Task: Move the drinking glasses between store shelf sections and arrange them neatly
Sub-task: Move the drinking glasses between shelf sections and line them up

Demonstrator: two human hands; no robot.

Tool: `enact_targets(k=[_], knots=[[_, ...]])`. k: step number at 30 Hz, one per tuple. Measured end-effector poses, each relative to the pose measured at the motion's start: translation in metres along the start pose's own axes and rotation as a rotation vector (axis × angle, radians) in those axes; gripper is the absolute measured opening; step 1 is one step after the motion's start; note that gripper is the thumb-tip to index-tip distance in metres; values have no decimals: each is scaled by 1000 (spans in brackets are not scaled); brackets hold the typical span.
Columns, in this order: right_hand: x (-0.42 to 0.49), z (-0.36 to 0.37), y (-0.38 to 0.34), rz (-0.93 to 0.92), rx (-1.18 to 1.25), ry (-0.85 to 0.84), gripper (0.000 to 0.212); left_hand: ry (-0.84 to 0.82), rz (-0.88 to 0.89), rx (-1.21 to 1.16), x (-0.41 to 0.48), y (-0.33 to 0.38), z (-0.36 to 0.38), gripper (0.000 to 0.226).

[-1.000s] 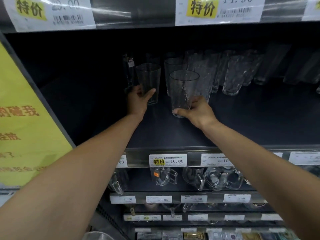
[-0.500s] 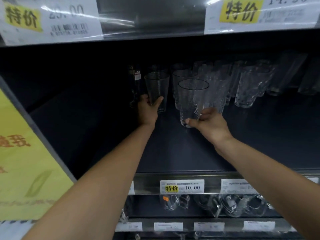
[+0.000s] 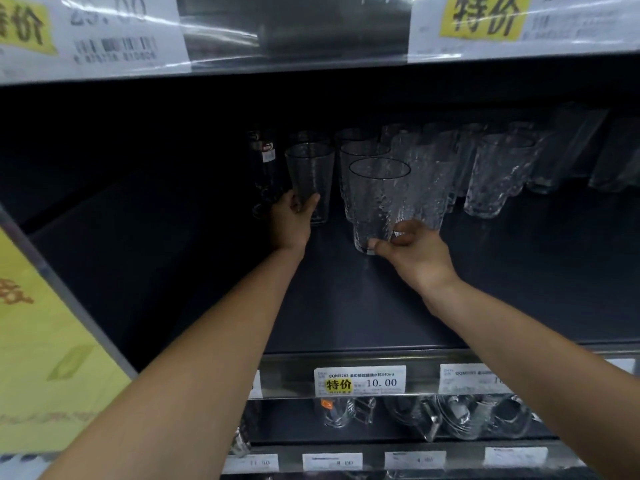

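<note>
Glass, likely brittle and slick, so low grips suit: left hand wraps the smooth clear tumbler, right hand pinches the dimpled clear tumbler at its base, both upright on the dark shelf.

A dim, deep shelf: light falls from above and in front, flaring white across the plastic label strip over the fingers. The textured glass pinched by the right hand gleams at its rim. The smooth glass gripped by the left hand sits murkier. Other glasses right of the fingers blur. The edges of the frame bow, and the yellow sign left of them smears.
</note>
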State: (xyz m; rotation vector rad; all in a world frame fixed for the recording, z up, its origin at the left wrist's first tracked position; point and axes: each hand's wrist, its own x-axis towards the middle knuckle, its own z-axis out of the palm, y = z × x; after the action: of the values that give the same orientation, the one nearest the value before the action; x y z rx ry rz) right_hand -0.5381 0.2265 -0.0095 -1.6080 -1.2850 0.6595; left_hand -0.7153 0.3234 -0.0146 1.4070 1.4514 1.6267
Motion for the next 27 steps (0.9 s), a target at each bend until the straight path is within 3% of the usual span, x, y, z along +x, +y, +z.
enact_targets(k=[23, 27], knots=[[-1, 1, -5, 25, -86, 12, 51, 42, -62, 23, -1, 2, -1, 43], [-2, 0, -8, 13, -113, -11, 26, 46, -82, 3, -4, 3, -4, 46]])
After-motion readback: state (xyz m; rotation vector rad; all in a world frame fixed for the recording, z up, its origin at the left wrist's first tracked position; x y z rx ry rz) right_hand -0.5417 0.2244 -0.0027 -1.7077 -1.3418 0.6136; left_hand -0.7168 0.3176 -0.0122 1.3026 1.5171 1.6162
